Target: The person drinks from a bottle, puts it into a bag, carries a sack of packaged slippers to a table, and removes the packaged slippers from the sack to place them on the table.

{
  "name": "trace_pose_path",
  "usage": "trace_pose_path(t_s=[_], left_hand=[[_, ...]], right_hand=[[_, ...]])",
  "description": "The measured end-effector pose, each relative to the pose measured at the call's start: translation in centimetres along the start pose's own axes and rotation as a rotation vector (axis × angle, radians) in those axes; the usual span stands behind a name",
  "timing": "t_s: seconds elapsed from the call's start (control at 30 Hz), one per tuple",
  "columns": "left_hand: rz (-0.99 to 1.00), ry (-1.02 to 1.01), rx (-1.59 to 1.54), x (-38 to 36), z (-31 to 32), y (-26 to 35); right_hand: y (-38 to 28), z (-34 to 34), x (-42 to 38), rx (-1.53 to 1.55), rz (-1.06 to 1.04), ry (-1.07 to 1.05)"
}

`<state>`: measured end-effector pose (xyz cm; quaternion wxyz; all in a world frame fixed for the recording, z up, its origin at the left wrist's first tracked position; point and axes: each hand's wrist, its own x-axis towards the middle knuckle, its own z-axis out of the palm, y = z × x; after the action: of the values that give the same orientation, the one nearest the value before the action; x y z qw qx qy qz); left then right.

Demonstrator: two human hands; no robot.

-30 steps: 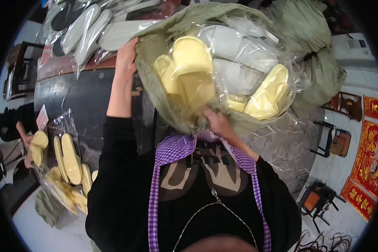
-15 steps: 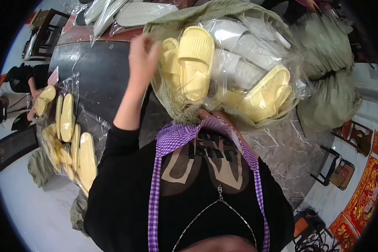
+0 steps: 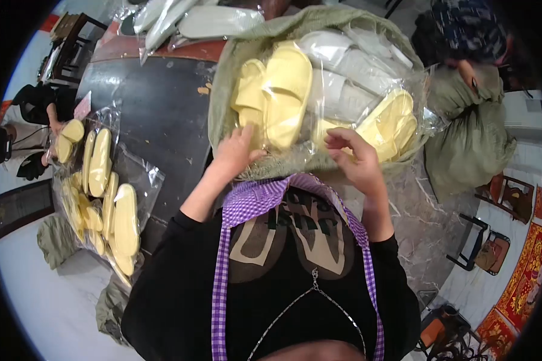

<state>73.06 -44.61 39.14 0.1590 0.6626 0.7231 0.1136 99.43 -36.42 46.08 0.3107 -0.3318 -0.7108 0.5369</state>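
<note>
In front of me, an open green woven sack (image 3: 223, 78) holds yellow slippers (image 3: 287, 93) and white slippers (image 3: 337, 93) in clear plastic bags. My left hand (image 3: 236, 151) is at the sack's near left edge, fingers apart, with fingertips against the heel end of the left yellow slipper. Over the near right part hangs my right hand (image 3: 356, 159), fingers bent and apart, with nothing visible in it. Just beyond it lies another yellow slipper pair (image 3: 391, 123), wrapped in clear film.
Bagged yellow slippers (image 3: 126, 219) lie to the left. White bagged slippers (image 3: 220, 22) rest at the far end of the dark table (image 3: 156, 108). Full green sacks (image 3: 470, 147) stand at right, with a person's hand (image 3: 467, 75) above them. Another person (image 3: 39, 111) works at far left.
My left hand has come down from above the table to the sack's near edge. My right hand has risen from behind the apron into view over the sack. A person has moved in at upper right.
</note>
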Motion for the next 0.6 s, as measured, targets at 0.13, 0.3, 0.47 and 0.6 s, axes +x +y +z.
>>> trace_pose_path(t_s=[0.13, 0.3, 0.47, 0.6], left_hand=[[-0.071, -0.004, -0.344, 0.8, 3.5, -4.9], [-0.204, -0.02, -1.112, 3.0, -3.7, -3.1], [-0.027, -0.05, -1.253, 5.3, -10.4, 0.1], [0.187, -0.123, -1.163, 6.4, -11.8, 2.1]], right_hand=[[2.4, 5.0, 3.8, -0.586, -0.223, -0.14], [-0.5, 9.2, 6.8, -0.853, -0.324, -0.231], [-3.0, 9.8, 9.3, -0.704, -0.431, -0.02], [-2.1, 9.9, 11.4, -0.419, -0.338, 0.11]])
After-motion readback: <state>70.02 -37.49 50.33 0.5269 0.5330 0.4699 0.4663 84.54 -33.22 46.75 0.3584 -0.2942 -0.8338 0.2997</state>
